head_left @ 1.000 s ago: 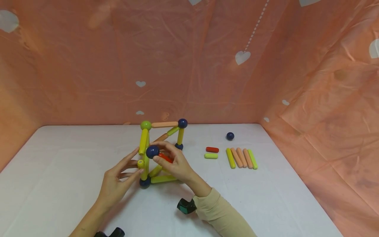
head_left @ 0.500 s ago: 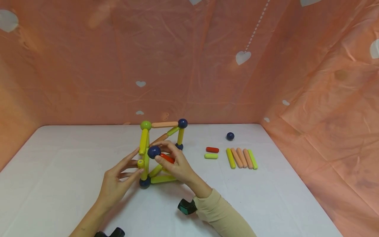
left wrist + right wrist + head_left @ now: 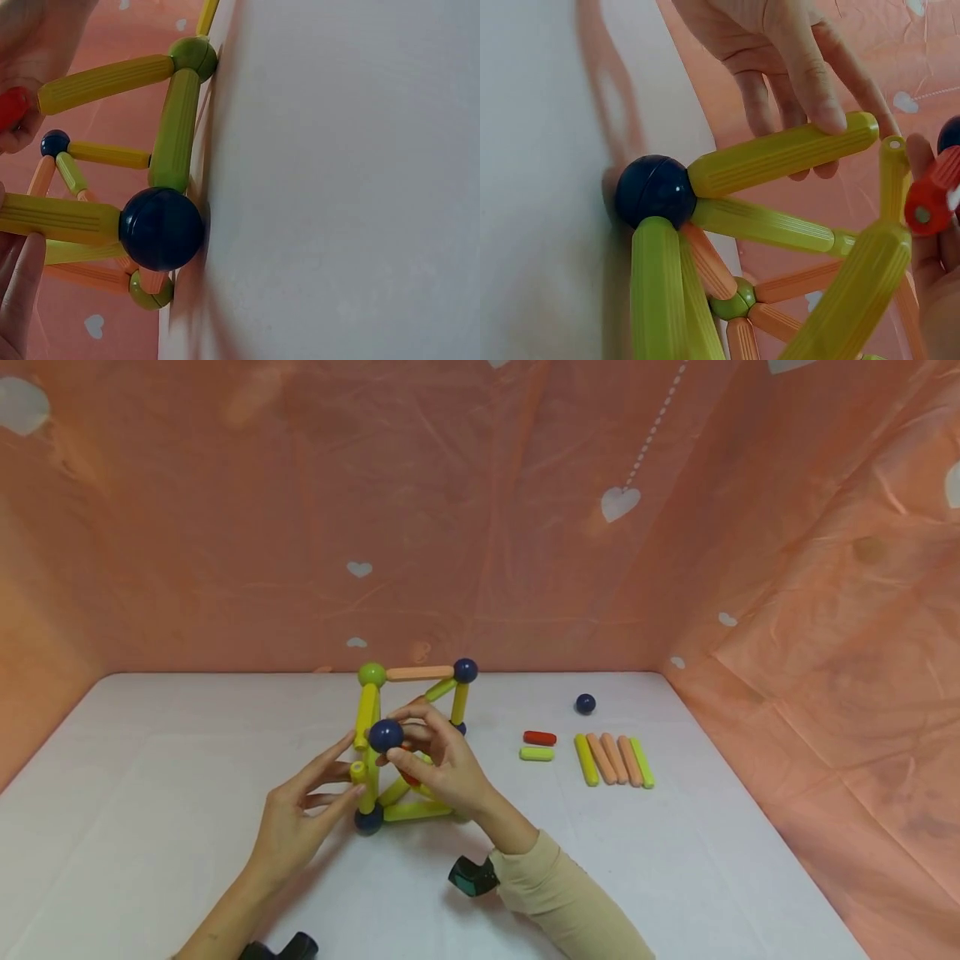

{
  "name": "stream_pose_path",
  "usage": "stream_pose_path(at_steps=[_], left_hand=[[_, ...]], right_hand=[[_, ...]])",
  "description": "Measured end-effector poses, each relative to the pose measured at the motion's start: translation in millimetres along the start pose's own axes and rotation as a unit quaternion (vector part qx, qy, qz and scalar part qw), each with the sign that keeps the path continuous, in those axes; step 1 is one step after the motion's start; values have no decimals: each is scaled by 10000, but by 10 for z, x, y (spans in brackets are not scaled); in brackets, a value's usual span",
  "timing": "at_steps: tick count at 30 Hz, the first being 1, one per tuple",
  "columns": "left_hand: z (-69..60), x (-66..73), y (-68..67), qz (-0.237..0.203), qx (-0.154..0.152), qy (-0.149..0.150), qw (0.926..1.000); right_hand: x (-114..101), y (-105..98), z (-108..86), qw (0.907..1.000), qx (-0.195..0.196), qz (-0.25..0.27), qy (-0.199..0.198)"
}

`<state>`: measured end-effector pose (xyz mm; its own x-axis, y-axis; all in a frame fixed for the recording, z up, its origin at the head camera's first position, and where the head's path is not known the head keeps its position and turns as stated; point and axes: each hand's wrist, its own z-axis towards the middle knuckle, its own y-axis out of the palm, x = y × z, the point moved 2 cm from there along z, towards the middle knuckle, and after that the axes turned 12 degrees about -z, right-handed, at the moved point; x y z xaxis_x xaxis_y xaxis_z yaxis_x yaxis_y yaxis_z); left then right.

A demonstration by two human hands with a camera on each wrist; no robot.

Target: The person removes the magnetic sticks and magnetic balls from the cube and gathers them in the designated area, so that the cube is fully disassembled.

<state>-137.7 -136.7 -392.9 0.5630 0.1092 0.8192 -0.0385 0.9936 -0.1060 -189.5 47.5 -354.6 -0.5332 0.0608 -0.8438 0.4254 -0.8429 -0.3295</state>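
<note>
In the head view the left hand (image 3: 292,822) holds an upright yellow rod (image 3: 359,774) between thumb and fingers; that rod rises from a dark blue ball (image 3: 368,819) at the frame's near left corner. The right wrist view shows the left thumb on this rod (image 3: 780,157). The right hand (image 3: 446,768) pinches another dark blue ball (image 3: 386,736) with a red rod (image 3: 934,187) attached, above the frame and apart from the held rod's top. A green ball (image 3: 372,674) and a blue ball (image 3: 466,671) top the far side, joined by a peach rod (image 3: 420,673).
To the right on the white table (image 3: 712,877) lie a short red rod (image 3: 540,738), a short green rod (image 3: 537,753), a row of several longer rods (image 3: 617,759) and a loose blue ball (image 3: 585,703). A patterned orange cloth (image 3: 487,527) hangs behind.
The ball and red rod in the right hand have shifted slightly left and turned, so less of the red rod shows. The left hand keeps its hold on the yellow rod.
</note>
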Motion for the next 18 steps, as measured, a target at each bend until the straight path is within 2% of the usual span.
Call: stream_pose_path(at_steps=[10,13,18], left_hand=[[10,-5,5,-81,15,136,9999],[9,-9,4,-82,16,168,9998],[8,-8,3,-61,9,190,9998]], right_hand=[[29,-14,-15,9988,-232,-213,-375],[13,-22,-12,9973,-410,-443,-408],[-61,-46,11,9965,-602,-418,-407]])
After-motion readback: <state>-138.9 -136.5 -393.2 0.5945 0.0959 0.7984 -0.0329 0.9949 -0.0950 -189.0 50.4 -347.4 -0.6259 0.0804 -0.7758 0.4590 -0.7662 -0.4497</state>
